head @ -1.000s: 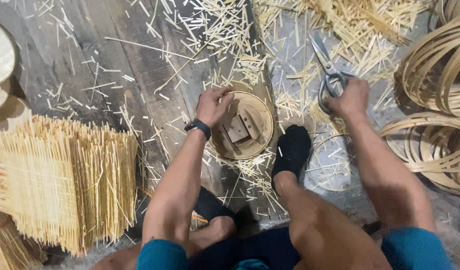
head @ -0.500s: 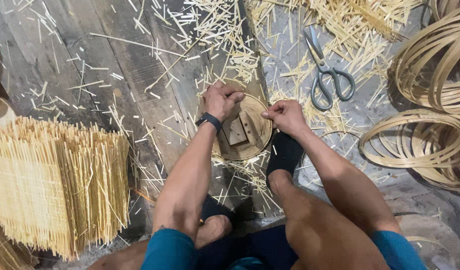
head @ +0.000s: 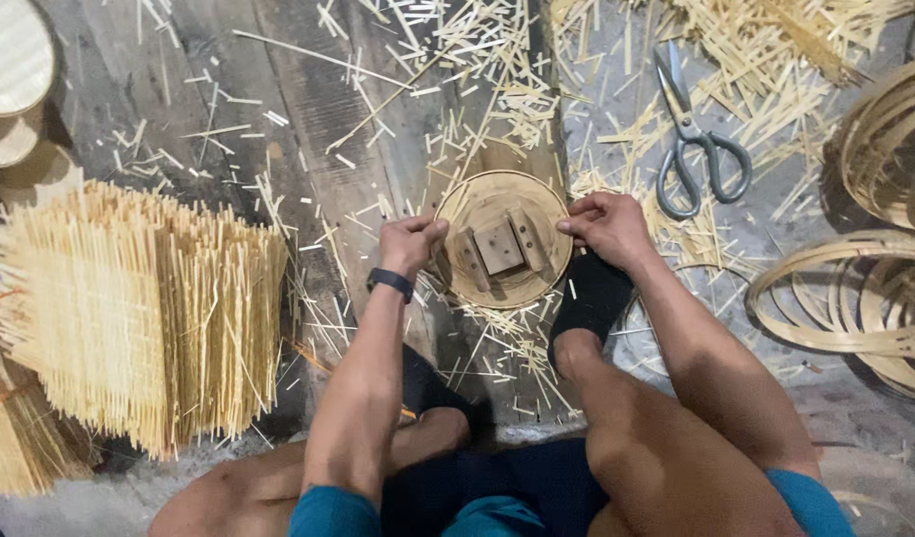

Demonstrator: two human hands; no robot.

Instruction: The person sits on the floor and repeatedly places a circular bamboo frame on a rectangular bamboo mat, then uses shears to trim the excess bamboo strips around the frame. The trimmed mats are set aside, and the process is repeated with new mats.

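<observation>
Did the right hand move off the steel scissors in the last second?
Yes. The right hand left the steel scissors and moved left to grip the round wooden disc's rim.

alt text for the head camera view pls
Seen from above, a seated person's left hand and right hand grip opposite edges of a round wooden form on a floor littered with bamboo splints; scissors lie nearby.

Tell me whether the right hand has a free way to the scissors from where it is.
Probably yes. The right hand grips the rim of the round wooden form, and the scissors lie just beyond it on the floor. Only loose bamboo slivers lie between; it must let go first.
</observation>
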